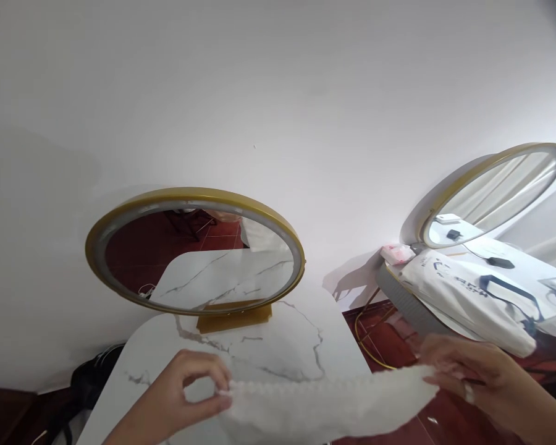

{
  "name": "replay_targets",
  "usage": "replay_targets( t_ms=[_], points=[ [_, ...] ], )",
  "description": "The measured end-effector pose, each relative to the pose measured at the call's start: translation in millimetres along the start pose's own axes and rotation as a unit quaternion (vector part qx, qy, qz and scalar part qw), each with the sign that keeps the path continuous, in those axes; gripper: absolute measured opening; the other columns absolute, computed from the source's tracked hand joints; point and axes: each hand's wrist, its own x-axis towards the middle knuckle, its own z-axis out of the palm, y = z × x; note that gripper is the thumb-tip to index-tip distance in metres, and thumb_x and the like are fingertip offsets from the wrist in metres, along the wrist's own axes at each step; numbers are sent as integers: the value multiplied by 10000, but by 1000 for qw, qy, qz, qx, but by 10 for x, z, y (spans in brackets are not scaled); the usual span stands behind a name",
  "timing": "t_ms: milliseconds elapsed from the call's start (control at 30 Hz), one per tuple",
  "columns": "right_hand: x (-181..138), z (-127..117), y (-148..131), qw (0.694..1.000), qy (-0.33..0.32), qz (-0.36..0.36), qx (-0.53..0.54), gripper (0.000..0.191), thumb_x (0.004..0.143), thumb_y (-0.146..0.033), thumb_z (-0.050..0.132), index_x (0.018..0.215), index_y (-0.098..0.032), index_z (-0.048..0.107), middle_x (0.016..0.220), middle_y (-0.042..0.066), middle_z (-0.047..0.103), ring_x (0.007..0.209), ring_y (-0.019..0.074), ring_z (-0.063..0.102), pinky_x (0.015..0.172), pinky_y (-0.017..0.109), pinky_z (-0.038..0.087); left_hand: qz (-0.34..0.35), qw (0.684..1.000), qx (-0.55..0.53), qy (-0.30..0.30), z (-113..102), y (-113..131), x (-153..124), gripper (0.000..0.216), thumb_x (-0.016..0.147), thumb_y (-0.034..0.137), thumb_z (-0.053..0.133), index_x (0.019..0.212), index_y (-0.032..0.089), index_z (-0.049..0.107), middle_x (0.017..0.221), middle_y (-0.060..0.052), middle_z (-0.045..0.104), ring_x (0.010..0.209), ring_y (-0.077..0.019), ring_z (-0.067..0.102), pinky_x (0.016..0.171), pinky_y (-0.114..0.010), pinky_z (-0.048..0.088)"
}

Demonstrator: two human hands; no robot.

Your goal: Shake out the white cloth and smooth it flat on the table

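Note:
A white cloth [333,405] with a wavy, gathered-looking top edge is stretched between my two hands, and its lower part runs out of the frame. My left hand [180,392] pinches its left corner between thumb and fingertips, over the front of the marble-patterned table [278,352]. Gripping the other end, my right hand [482,383] is closed and slightly blurred, with a ring on one finger. It is held over the red floor, right of the table. Whether the cloth touches the tabletop I cannot tell.
A gold-framed oval mirror [194,196] stands on the table against the white wall [278,93]. Right, a second table carries another gold-framed mirror [491,162], a printed white cloth bag [467,296], a pink-and-white packet [397,254] and a black adapter [499,263]. A black bag [90,377] sits at lower left.

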Motion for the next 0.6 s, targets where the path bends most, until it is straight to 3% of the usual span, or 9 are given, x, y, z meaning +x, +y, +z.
replay_targets(
  t_ms=[67,133,200,267,333,433,600],
  points=[
    [222,79,67,999,-53,9,-4,211,775,-445,665,850,-248,673,769,52,674,616,166,598,558,263,519,-1,1000,13,2,81,9,236,179,809,372,604,737,208,601,764,7,662,785,-142,631,791,-253,528],
    [529,264,233,998,-55,28,-24,267,767,-410,660,969,-237,646,677,16,653,537,142,543,518,252,483,12,998,57,31,228,-72,546,156,853,314,517,751,208,570,756,19,629,764,-134,606,783,-259,511],
    [848,528,472,996,-82,34,-19,260,758,-362,625,975,-218,626,618,-14,630,489,123,515,486,233,451,23,991,115,58,431,-243,864,195,869,227,417,752,206,572,802,5,627,763,-139,601,755,-267,505],
    [1098,831,722,997,-56,50,2,267,740,-329,565,973,-207,612,738,12,680,493,123,555,481,236,460,9,980,176,94,676,-481,1116,276,855,146,344,817,202,612,925,-28,644,846,-162,622,776,-293,513],
    [1203,1146,938,998,-4,61,16,354,717,-305,503,1041,-189,590,870,64,701,631,165,654,603,283,529,-22,959,243,143,950,-757,1240,364,831,95,323,982,195,640,1131,-73,619,1066,-213,597,884,-354,503],
    [1035,1625,1201,998,22,59,12,458,737,-334,471,1156,-168,551,1035,133,681,869,229,691,761,358,552,-62,937,305,159,1402,-1179,1178,464,809,97,369,1209,182,587,1404,-117,464,1301,-278,450,984,-429,464],
    [466,2337,1575,997,9,-23,-68,384,863,-351,416,1182,-206,574,1207,131,629,1121,256,606,937,416,505,-37,948,301,98,2132,-1650,1067,450,873,183,368,1274,241,564,1444,-77,463,1323,-246,442,1053,-418,423]
  ],
)
